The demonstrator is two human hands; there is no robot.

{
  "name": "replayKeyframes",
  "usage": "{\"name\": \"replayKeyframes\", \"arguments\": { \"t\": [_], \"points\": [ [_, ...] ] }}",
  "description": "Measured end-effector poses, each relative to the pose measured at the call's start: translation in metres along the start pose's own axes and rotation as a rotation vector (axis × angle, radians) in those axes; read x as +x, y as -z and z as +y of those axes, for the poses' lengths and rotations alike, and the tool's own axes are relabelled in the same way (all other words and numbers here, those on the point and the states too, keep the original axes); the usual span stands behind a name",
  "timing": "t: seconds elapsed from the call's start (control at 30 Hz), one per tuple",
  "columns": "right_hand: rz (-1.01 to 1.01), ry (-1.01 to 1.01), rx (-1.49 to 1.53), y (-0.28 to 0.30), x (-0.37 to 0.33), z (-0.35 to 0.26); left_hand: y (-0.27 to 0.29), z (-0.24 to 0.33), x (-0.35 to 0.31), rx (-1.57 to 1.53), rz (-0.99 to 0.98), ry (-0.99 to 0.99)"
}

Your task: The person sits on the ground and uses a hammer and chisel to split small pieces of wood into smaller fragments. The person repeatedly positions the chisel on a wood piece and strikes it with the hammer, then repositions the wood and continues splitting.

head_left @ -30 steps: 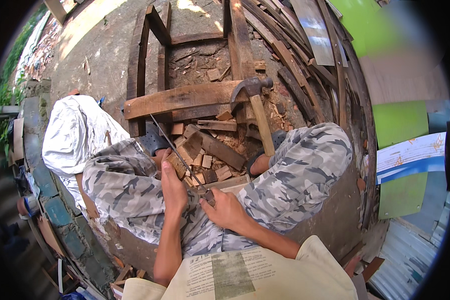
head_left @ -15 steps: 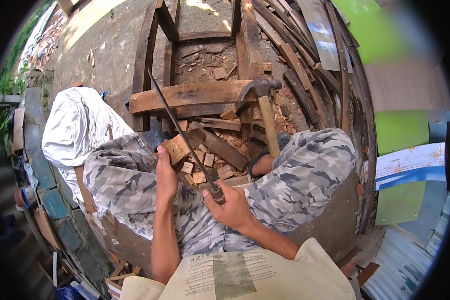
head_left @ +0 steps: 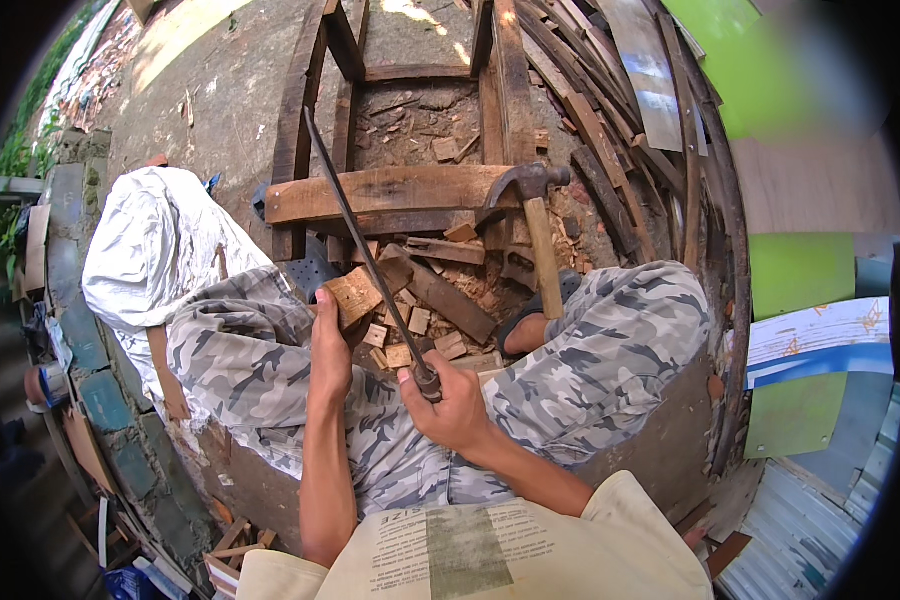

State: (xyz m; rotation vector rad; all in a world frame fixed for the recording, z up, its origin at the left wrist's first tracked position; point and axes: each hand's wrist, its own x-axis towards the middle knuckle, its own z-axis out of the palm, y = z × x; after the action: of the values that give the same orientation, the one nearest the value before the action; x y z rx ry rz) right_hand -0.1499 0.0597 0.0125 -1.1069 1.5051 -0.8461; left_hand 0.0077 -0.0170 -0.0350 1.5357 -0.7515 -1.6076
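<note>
Long dark rod (head_left: 373, 268) has swung up: its tip was by the beam's left end a second ago, now it reaches past the beam in view, over the frame's left post. Right hand (head_left: 452, 405) has its handle, fingers wrapped tight.

Wooden block (head_left: 354, 293) is in the left hand (head_left: 332, 345), just above the offcuts between the knees; thumb on its side, other fingers mostly hidden, gripping as far as I can tell. Rod crosses the block's right edge in view; can't confirm contact.

Status, my read: block mid-work. Its upper face is pale and rough; can't tell how much shaping remains.

Further out: small offcuts (head_left: 420, 321) loose on the ground, so some cutting looks done. Beam (head_left: 390, 193) spans the near end of the wooden frame (head_left: 295, 150); fixing not visible. Hammer (head_left: 543, 245) unheld, head at the beam's right end. Lumber stacked far right.
</note>
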Motion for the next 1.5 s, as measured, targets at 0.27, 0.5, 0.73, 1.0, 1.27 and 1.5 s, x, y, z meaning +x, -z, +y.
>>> {"name": "replayKeyframes", "arguments": {
  "t": [0.27,0.5,0.73,1.0,1.27,1.5],
  "points": [
    [-0.014,0.046,-0.005,0.001,0.001,-0.008,0.005,-0.003,0.002,-0.06,-0.043,0.009],
    [-0.114,-0.015,-0.203,-0.007,0.0,0.024,0.005,-0.004,0.002,-0.107,-0.014,0.004],
    [0.024,0.005,0.047,-0.004,-0.005,0.003,0.005,-0.004,-0.002,-0.076,-0.027,0.031],
    [0.013,0.023,0.042,0.001,-0.009,-0.012,0.006,-0.004,-0.003,-0.07,-0.049,0.019],
    [-0.034,0.038,-0.111,-0.009,-0.008,0.018,0.01,-0.016,0.003,-0.129,-0.065,0.029],
    [-0.033,0.06,-0.239,-0.009,-0.006,0.043,0.005,-0.013,0.0,-0.075,-0.087,0.003]
  ]
}}
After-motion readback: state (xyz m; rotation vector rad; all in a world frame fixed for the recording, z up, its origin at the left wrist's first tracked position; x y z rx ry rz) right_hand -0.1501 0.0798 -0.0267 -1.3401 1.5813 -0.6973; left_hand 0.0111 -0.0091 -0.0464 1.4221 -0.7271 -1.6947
